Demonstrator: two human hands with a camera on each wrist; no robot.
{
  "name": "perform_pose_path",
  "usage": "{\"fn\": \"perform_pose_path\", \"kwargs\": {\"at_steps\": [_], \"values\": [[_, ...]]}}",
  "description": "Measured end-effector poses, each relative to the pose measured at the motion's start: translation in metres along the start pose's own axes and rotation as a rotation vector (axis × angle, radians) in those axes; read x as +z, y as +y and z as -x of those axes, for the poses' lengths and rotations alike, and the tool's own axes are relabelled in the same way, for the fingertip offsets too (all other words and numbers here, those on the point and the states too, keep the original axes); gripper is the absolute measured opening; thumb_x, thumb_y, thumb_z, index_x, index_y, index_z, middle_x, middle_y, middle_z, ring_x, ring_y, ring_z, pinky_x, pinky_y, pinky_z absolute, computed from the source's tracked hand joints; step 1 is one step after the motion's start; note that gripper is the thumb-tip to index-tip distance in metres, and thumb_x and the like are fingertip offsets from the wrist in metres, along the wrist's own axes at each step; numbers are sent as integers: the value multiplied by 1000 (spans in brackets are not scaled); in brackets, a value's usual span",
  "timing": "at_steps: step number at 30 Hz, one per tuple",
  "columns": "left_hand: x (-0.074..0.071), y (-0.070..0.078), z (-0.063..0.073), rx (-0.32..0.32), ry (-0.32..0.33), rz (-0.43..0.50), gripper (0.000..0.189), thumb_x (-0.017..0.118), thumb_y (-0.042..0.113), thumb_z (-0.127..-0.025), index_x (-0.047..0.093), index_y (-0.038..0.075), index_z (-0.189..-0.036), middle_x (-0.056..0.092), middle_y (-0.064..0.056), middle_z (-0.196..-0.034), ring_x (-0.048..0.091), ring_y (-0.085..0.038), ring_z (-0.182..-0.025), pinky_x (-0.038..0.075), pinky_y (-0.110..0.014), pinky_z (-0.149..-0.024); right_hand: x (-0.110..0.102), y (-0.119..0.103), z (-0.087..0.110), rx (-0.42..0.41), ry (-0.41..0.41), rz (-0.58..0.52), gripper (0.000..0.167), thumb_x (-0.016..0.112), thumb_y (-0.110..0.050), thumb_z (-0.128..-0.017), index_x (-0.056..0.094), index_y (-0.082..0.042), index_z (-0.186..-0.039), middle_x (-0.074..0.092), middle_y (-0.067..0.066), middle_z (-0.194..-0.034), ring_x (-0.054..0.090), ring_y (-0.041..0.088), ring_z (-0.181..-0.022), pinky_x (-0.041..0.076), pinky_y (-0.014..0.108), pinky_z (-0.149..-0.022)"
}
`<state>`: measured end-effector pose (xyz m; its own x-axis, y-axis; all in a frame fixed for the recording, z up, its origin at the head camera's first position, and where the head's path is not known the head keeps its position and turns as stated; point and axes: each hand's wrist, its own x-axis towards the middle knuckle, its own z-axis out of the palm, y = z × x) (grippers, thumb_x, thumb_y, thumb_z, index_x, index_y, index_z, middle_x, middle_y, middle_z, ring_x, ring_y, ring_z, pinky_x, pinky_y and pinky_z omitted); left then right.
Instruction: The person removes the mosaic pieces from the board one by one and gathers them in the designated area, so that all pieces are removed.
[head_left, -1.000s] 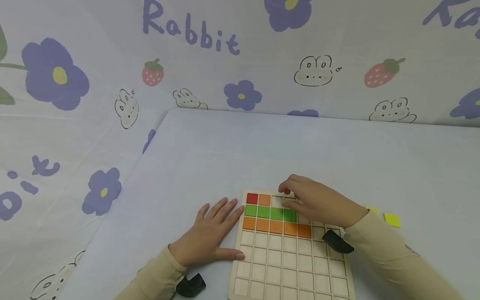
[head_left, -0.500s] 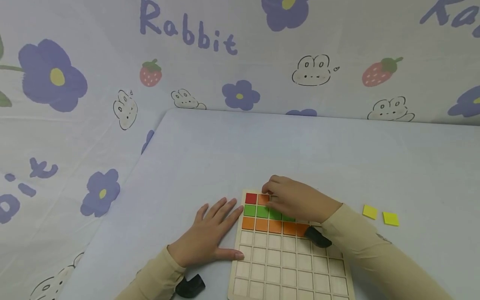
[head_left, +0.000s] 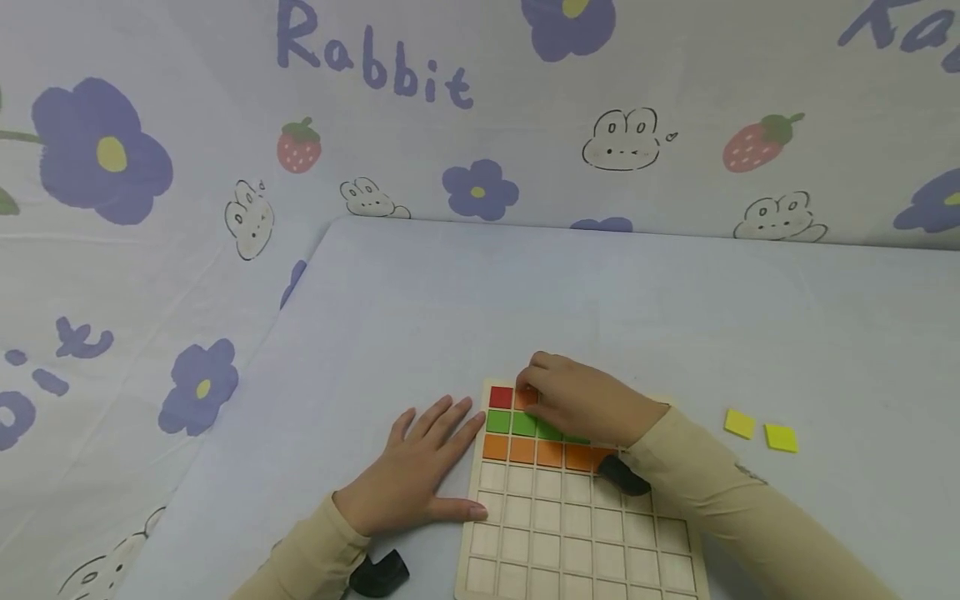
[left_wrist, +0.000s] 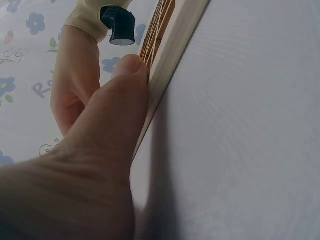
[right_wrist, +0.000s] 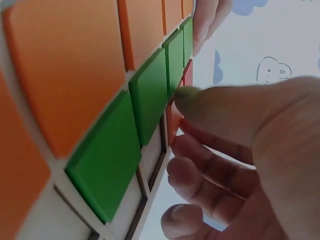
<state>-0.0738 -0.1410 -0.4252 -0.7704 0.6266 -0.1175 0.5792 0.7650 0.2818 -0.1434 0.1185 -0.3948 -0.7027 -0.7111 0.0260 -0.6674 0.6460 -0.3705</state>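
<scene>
A wooden grid board [head_left: 517,521] lies on the table in the head view. My right hand [head_left: 581,400] is over its far rows, thumb and forefinger pinching the edges of an orange tile [right_wrist: 173,117] in the far row's second square. Left of that tile sits a red tile [head_left: 501,397]. Green tiles [head_left: 498,422] fill part of the second row, and a row of several orange tiles [head_left: 522,449] lies nearer. My left hand [head_left: 412,483] rests flat with spread fingers beside the board, its thumb touching the left edge.
Two yellow tiles [head_left: 740,423] lie on the white table [head_left: 847,350] right of the board. A dark wrist camera [head_left: 624,475] hangs from the right sleeve over the board, another [head_left: 380,573] from the left. A printed cloth [head_left: 540,142] stands behind the table.
My right hand has moved left along the far rows, from the third and fourth squares to the orange tile, which it now pinches. The yellow tiles are uncovered. My left hand stays put.
</scene>
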Motion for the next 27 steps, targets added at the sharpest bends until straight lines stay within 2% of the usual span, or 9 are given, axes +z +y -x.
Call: {"fn": "perform_pose_path", "kwargs": {"at_steps": [11,19,23,27], "values": [[0,0,1,14,17,1,101,46,79,-80,13,21,-155,13,-4,-161,9,-27,-148,11,-63,-109,1,-3,0,46,5,-1,22,68,-18,-91,64,-10,-111,58,-1,-98,54,9,-82,50,26,-74],[-2,2,1,15,16,-4,101,46,79,-80,15,20,-155,14,-5,-161,10,-28,-148,12,-63,-109,0,-5,-1,21,28,8,22,69,-16,-89,64,-7,-109,57,1,-97,54,11,-82,50,27,-74],[-2,2,2,32,43,-8,100,48,77,-80,18,17,-155,18,-8,-160,13,-30,-147,14,-65,-108,0,-5,-1,6,46,2,20,69,-15,-89,63,-8,-107,57,0,-98,55,11,-84,50,27,-76],[-1,2,2,42,54,-5,100,49,76,-81,18,16,-155,18,-8,-160,13,-31,-147,14,-65,-107,-2,-6,0,26,35,-50,17,67,-15,-91,61,-12,-106,58,-5,-96,54,9,-84,49,27,-76]]}}
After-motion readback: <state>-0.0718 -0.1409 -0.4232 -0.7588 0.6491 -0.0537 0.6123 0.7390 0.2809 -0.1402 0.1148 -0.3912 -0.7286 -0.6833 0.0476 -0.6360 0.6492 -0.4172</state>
